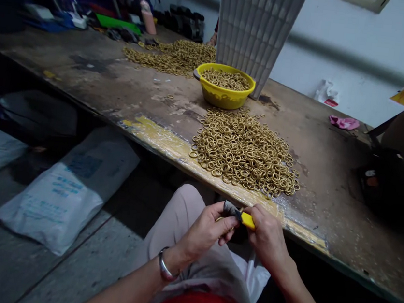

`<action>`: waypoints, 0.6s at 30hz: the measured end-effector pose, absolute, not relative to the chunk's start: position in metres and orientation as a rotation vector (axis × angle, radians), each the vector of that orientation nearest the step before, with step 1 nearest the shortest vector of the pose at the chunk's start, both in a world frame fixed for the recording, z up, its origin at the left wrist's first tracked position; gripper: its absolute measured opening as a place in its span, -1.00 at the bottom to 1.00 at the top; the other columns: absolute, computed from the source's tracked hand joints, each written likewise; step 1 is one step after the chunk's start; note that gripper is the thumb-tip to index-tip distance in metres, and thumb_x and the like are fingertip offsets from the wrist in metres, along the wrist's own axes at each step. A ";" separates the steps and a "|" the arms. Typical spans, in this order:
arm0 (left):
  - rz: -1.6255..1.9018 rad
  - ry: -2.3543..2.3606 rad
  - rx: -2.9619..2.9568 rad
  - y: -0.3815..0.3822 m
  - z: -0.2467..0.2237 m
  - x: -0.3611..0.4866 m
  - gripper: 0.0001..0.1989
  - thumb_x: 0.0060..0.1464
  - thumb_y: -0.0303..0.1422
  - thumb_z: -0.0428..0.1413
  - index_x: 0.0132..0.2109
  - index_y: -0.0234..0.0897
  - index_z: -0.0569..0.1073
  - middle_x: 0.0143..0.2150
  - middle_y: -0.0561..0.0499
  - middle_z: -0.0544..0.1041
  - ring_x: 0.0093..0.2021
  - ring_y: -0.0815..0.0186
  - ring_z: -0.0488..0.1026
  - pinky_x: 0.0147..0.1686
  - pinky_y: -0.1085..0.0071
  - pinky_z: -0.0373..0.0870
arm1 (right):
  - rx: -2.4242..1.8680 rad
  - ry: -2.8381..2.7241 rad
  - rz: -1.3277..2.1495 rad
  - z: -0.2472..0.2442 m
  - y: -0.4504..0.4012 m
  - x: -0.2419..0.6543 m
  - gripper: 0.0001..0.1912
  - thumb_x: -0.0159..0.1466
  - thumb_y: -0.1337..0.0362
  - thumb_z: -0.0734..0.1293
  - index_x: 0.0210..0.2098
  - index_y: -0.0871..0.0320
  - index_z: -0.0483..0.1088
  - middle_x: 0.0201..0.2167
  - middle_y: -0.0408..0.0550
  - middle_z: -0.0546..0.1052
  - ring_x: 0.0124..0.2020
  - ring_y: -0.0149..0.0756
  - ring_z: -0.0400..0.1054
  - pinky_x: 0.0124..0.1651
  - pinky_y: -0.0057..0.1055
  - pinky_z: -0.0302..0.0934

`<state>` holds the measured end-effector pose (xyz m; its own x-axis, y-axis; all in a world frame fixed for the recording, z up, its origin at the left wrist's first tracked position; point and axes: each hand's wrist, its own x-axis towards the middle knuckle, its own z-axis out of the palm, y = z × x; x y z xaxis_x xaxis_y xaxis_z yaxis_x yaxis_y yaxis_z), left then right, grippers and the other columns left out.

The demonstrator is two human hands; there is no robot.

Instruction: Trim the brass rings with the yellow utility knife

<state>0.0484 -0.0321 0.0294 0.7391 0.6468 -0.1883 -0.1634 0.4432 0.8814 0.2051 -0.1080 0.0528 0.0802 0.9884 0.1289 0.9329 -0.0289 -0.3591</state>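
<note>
My right hand [267, 232] is closed around a yellow-handled utility knife [247, 220], its dark front end pointing left. The fingers of my left hand [211, 228] are pinched on a brass-coloured ring [219, 219], which shows only partly between them. A dark grey wrap [230, 207] covers one left fingertip, right beside the knife's front. Both hands meet over my lap, just off the table's front edge. Beyond them a heap of brass-coloured rings [244, 151] spreads over the table.
A yellow basin [224, 98] full of rings stands behind the heap. A tall grey ribbed panel [255, 31] rises behind it. Another ring pile [176, 56] lies farther back, near another person's hand [213, 39]. White sacks [58, 198] rest on the floor at left.
</note>
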 end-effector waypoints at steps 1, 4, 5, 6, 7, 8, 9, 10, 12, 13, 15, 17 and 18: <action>0.547 0.555 1.040 -0.033 0.030 0.047 -0.74 0.09 -0.20 0.19 -0.29 -0.31 0.37 -0.56 0.13 0.34 -0.60 0.49 0.23 -0.63 0.58 0.15 | -2.044 -1.915 0.215 0.052 -0.108 0.206 -0.72 0.15 0.55 0.21 -0.22 0.14 0.41 -0.33 -0.06 0.49 -0.34 -0.29 0.37 -0.31 -0.45 0.13; 0.553 0.507 1.166 -0.037 0.040 0.039 -0.83 0.10 -0.32 0.16 -0.35 -0.32 0.37 -0.55 0.12 0.32 -0.56 0.50 0.22 -0.57 0.56 0.18 | -2.259 -1.868 0.170 0.045 -0.108 0.222 -0.72 0.14 0.55 0.20 -0.24 0.15 0.40 -0.33 -0.04 0.51 -0.34 -0.28 0.37 -0.31 -0.44 0.10; 0.539 0.472 1.184 -0.037 0.044 0.036 -0.84 0.10 -0.35 0.16 -0.37 -0.33 0.37 -0.54 0.12 0.32 -0.56 0.50 0.22 -0.55 0.55 0.18 | -2.355 -1.816 0.138 0.043 -0.107 0.230 -0.71 0.12 0.57 0.19 -0.26 0.16 0.40 -0.34 -0.03 0.51 -0.35 -0.27 0.36 -0.32 -0.43 0.09; 0.514 0.432 1.186 -0.037 0.048 0.034 -0.85 0.09 -0.37 0.16 -0.38 -0.33 0.37 -0.52 0.11 0.32 -0.55 0.50 0.21 -0.55 0.55 0.18 | -2.432 -1.754 0.100 0.040 -0.107 0.240 -0.70 0.09 0.58 0.18 -0.28 0.16 0.40 -0.36 -0.02 0.51 -0.37 -0.26 0.35 -0.32 -0.42 0.07; 0.486 0.400 1.163 -0.037 0.051 0.032 -0.84 0.08 -0.37 0.18 -0.39 -0.33 0.37 -0.52 0.11 0.31 -0.55 0.51 0.21 -0.56 0.56 0.17 | -2.454 -1.706 0.062 0.038 -0.105 0.249 -0.69 0.08 0.59 0.17 -0.29 0.16 0.40 -0.37 -0.02 0.51 -0.37 -0.26 0.35 -0.32 -0.41 0.07; 0.462 0.381 1.112 -0.037 0.052 0.032 -0.82 0.06 -0.34 0.20 -0.39 -0.33 0.37 -0.52 0.11 0.31 -0.57 0.51 0.20 -0.58 0.56 0.15 | -2.425 -1.677 0.027 0.036 -0.103 0.257 -0.68 0.07 0.59 0.17 -0.29 0.16 0.40 -0.38 -0.03 0.50 -0.37 -0.26 0.34 -0.31 -0.41 0.08; 0.441 0.380 1.037 -0.037 0.050 0.034 -0.77 0.05 -0.29 0.22 -0.38 -0.32 0.35 -0.54 0.13 0.30 -0.59 0.52 0.18 -0.62 0.57 0.11 | -2.356 -1.668 -0.003 0.035 -0.100 0.265 -0.67 0.07 0.58 0.16 -0.28 0.16 0.40 -0.37 -0.03 0.49 -0.35 -0.25 0.34 -0.29 -0.41 0.09; 0.423 0.392 0.950 -0.036 0.047 0.037 -0.72 0.02 -0.24 0.25 -0.38 -0.31 0.34 -0.55 0.14 0.29 -0.61 0.53 0.16 -0.66 0.59 0.06 | -2.272 -1.667 -0.032 0.035 -0.095 0.270 -0.68 0.08 0.57 0.16 -0.27 0.16 0.41 -0.36 -0.03 0.49 -0.34 -0.25 0.33 -0.27 -0.40 0.10; 0.395 0.444 0.789 -0.035 0.036 0.046 -0.63 -0.02 -0.15 0.28 -0.40 -0.28 0.29 -0.57 0.15 0.28 -0.65 0.54 0.12 -0.71 0.60 -0.05 | -2.143 -1.657 -0.076 0.037 -0.080 0.275 -0.70 0.12 0.53 0.17 -0.26 0.16 0.43 -0.32 -0.02 0.48 -0.32 -0.25 0.33 -0.25 -0.40 0.12; 0.387 0.474 0.728 -0.034 0.029 0.050 -0.60 -0.04 -0.12 0.29 -0.41 -0.27 0.27 -0.56 0.15 0.29 -0.66 0.55 0.11 -0.72 0.61 -0.09 | -2.109 -1.648 -0.100 0.038 -0.072 0.275 -0.71 0.14 0.52 0.17 -0.25 0.16 0.44 -0.31 -0.01 0.47 -0.31 -0.25 0.32 -0.24 -0.39 0.13; 0.377 0.522 0.661 -0.033 0.016 0.057 -0.60 -0.05 -0.14 0.30 -0.39 -0.27 0.26 -0.54 0.16 0.30 -0.66 0.56 0.12 -0.72 0.61 -0.12 | -2.102 -1.646 -0.153 0.042 -0.053 0.272 -0.70 0.16 0.50 0.18 -0.20 0.17 0.45 -0.27 -0.01 0.46 -0.31 -0.25 0.31 -0.26 -0.39 0.12; 0.378 0.534 0.623 -0.031 0.007 0.060 -0.63 -0.04 -0.19 0.30 -0.31 -0.27 0.29 -0.52 0.16 0.32 -0.65 0.56 0.14 -0.71 0.62 -0.11 | -2.165 -1.683 -0.219 0.045 -0.034 0.269 -0.67 0.15 0.49 0.21 -0.15 0.15 0.47 -0.25 -0.01 0.44 -0.31 -0.26 0.28 -0.30 -0.39 0.09; 0.372 0.524 0.606 -0.029 0.004 0.060 -0.65 -0.03 -0.21 0.29 -0.26 -0.27 0.31 -0.52 0.16 0.33 -0.64 0.55 0.15 -0.70 0.62 -0.10 | -2.214 -1.716 -0.247 0.047 -0.025 0.267 -0.67 0.13 0.49 0.23 -0.15 0.15 0.47 -0.24 -0.01 0.43 -0.32 -0.26 0.27 -0.32 -0.39 0.06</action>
<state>0.0598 -0.0294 0.0043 0.8066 0.4743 -0.3528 -0.1770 0.7632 0.6214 0.2673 -0.0253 0.0468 0.2603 0.9067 0.3318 0.9635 -0.2216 -0.1504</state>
